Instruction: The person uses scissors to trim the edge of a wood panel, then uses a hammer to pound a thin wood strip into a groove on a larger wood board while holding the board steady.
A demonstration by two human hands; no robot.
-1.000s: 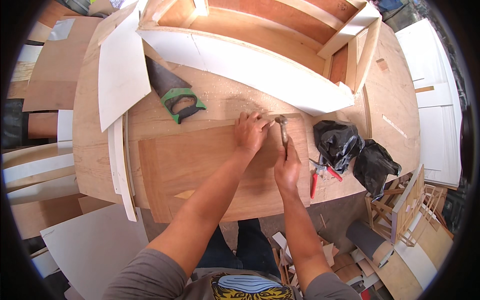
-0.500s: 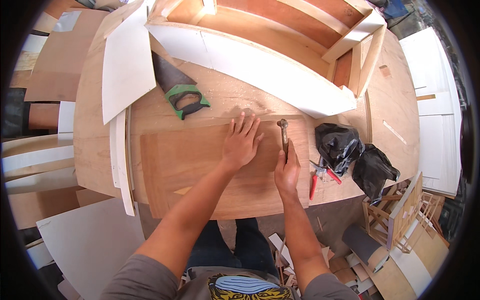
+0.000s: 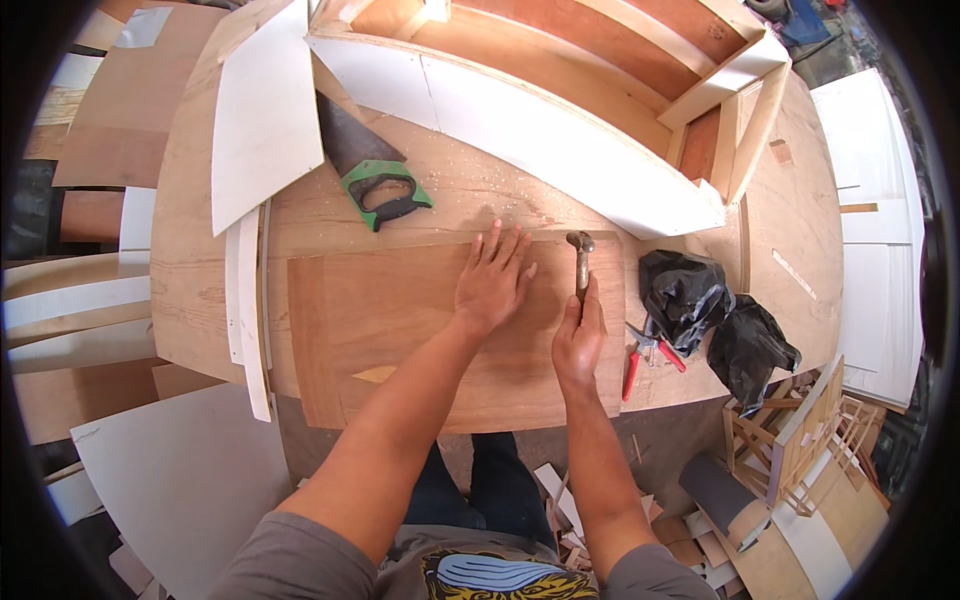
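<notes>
My left hand point(image 3: 490, 280) lies flat with fingers spread on a reddish plywood board point(image 3: 400, 360), close to its far edge. My right hand point(image 3: 578, 335) grips a hammer point(image 3: 582, 260) upright along the board's right part, its metal head pointing away from me. Red-handled pliers point(image 3: 670, 355) lie just right of the board. Beyond it to the left is a handsaw point(image 3: 380, 195) with a green and black handle, partly beside a white panel point(image 3: 265, 130).
A wooden box frame with a white side point(image 3: 520, 130) occupies the back of the worktable point(image 3: 190, 280). Crumpled black bags point(image 3: 680, 295) lie at the right, narrow strips point(image 3: 245, 300) at the left. Stacked sheets point(image 3: 130, 110) flank the table; offcuts point(image 3: 700, 545) and small wooden frames point(image 3: 805, 430) lie low right.
My left hand has left its curled position beside the hammer head and moved left, now lying flat with fingers spread. My right hand still holds the hammer. The view has shifted slightly.
</notes>
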